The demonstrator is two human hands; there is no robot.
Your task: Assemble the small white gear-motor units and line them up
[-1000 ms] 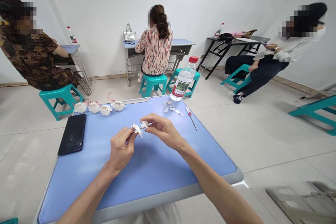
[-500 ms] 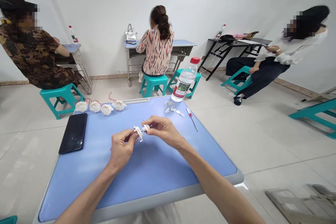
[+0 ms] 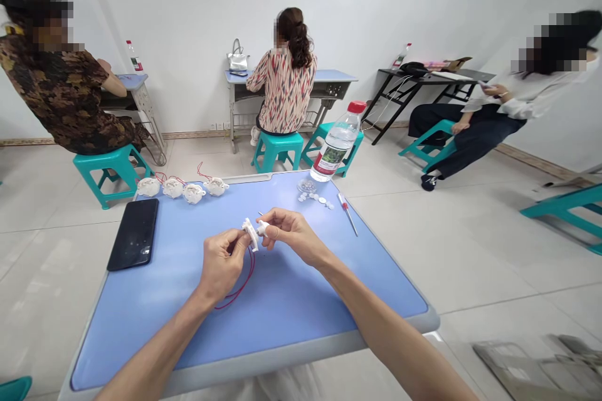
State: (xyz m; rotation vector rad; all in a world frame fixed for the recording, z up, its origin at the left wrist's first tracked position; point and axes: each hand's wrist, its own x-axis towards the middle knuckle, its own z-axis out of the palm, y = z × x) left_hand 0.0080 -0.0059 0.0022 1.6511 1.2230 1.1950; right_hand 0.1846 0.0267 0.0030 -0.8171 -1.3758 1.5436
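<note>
Over the middle of the blue desk point(image 3: 282, 301), my left hand point(image 3: 223, 260) is closed on a white plastic housing point(image 3: 251, 235), held on edge. A red wire point(image 3: 244, 288) hangs from it in a loop. My right hand point(image 3: 294, 232) pinches a small white plastic part point(image 3: 262, 227) just right of the housing; whether the two pieces touch I cannot tell. A thin dark metal tip shows behind the right fingers; what it belongs to is hidden. Several white round units with red wires point(image 3: 183, 189) sit along the far left of the desk.
A black phone point(image 3: 134, 235) lies at the left edge. At the far right stand a water bottle point(image 3: 337, 141), a small clear dish point(image 3: 306, 185), loose white discs point(image 3: 322, 200) and a screwdriver point(image 3: 348, 214). Three people sit on green stools beyond.
The red wire loop has come into view below my left hand. The housing has turned a little in my fingers, and the whole view has shifted slightly.
</note>
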